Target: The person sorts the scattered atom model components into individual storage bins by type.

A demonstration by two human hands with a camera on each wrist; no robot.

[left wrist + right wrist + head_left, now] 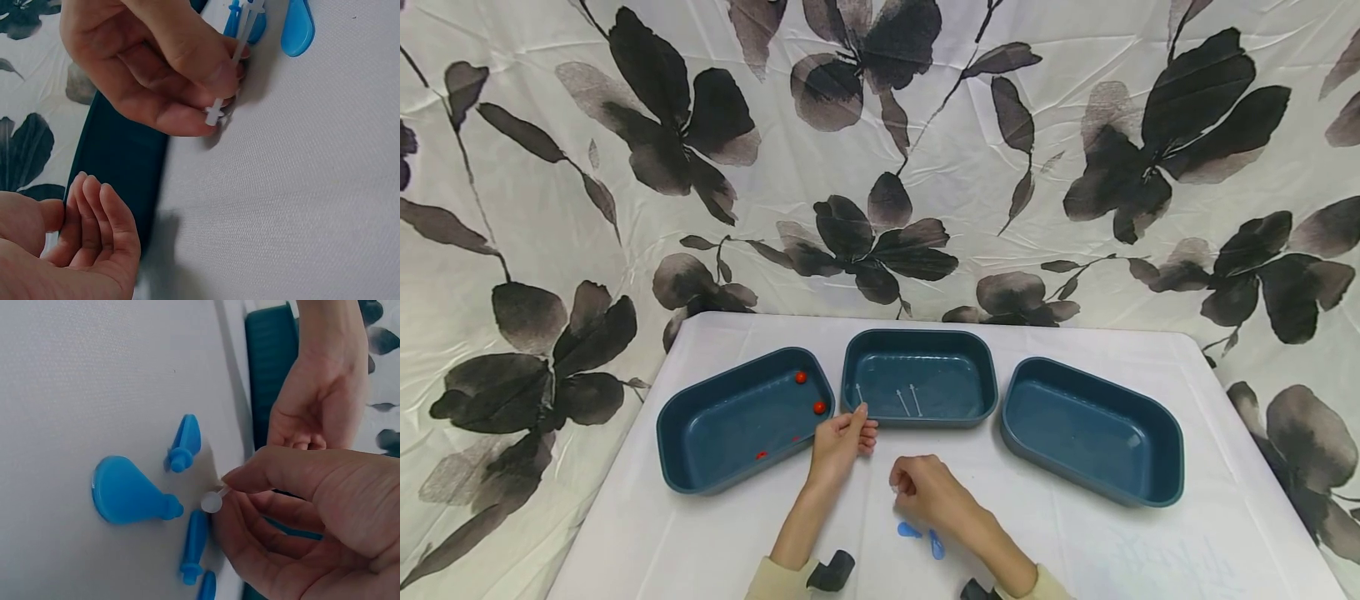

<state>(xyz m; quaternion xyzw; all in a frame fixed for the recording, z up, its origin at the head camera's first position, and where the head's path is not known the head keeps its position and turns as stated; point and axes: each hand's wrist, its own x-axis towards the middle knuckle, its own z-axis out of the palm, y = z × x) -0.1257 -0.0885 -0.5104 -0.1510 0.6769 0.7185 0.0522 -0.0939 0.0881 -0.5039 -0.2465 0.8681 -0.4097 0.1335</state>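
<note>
My right hand (931, 492) pinches a thin white plastic stick (213, 501) between thumb and curled fingers, above the white table. The stick has a small cross-shaped collar close to one tip (214, 116) and a round disc at the other end. Below that hand lie several blue teardrop-shaped plastic pieces (128, 490) with narrow knobbed ends. My left hand (838, 446) is at the front left corner of the middle dark teal tray (977, 417), its thumb on the rim and its fingers loosely bent outside the front wall. Inside this tray are several thin white sticks (902, 403).
A left teal tray (673, 417) holds two red balls (801, 377) and small red bits (762, 456). Another teal tray (1172, 450) stands angled at the right. Behind the table hangs a floral cloth (970, 167).
</note>
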